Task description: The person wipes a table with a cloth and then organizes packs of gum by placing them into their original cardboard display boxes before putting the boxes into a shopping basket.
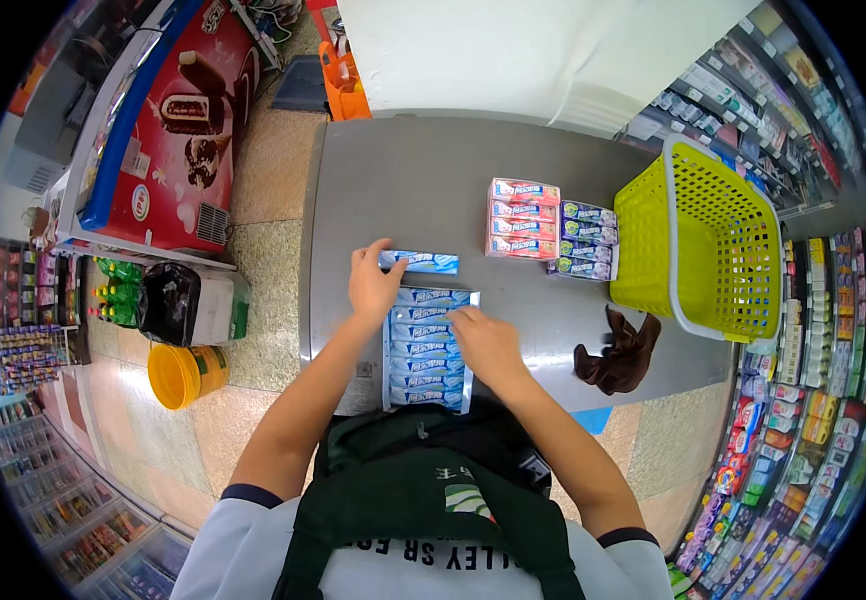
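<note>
My left hand point(375, 281) is on the left end of a single blue candy pack point(433, 262), which lies flat on the grey table just beyond an open box. That box point(476, 375) holds a column of similar blue packs point(425, 349) and sits at the table's near edge. Over its upper right side, my right hand point(487, 341) has its fingertips at one of the packs; whether they grip it cannot be told. Farther right stand stacked pink packs point(524, 219) beside a group of purple packs point(587, 240).
A yellow-green plastic basket point(643, 225) stands at the right of the grey table point(395, 180). Near it lies a dark brown cloth point(617, 356). On the left floor are a red freezer point(185, 142), a bin with a black bag point(170, 300) and a yellow bucket point(178, 375). Stocked shelves point(800, 420) line the right.
</note>
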The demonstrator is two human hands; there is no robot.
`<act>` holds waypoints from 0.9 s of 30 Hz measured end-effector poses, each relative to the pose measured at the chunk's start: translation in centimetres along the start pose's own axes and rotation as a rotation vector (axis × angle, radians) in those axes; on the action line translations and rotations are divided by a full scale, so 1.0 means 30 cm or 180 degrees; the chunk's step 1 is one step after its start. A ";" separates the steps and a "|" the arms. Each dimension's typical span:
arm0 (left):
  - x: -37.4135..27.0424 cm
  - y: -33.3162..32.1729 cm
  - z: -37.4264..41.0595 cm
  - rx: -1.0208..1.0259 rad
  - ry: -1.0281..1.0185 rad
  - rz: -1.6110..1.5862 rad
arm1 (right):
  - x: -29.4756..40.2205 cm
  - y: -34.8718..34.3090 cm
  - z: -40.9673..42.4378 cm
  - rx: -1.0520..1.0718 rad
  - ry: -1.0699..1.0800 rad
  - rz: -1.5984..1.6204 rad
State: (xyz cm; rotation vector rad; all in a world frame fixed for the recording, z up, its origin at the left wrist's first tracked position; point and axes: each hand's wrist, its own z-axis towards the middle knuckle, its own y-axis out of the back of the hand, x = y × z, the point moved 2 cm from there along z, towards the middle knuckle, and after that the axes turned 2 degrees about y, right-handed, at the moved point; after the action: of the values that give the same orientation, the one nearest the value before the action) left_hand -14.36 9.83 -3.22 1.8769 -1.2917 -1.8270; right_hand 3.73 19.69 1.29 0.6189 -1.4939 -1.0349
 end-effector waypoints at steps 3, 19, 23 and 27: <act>0.026 0.024 -0.029 -0.0848 -0.0773 0.0590 | 0.005 -0.073 0.076 0.0344 -0.0455 -0.0791; 0.000 -0.034 -0.323 0.1092 -0.1221 -0.0357 | -0.269 0.045 0.014 0.0395 -0.0102 -0.1745; -0.063 -0.007 -0.112 -0.0206 -0.2008 0.0853 | -0.290 0.018 -0.040 0.0141 -0.0265 -0.2256; -0.033 0.002 -0.018 -0.0059 -0.2143 0.1413 | -0.245 -0.009 -0.031 -0.0105 -0.0589 -0.2298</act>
State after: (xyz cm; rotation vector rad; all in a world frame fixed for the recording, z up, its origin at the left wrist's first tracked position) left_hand -13.75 10.28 -2.38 0.8520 -1.6958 -2.2535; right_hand 6.07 25.52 -2.65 1.1052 -1.4294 -1.6981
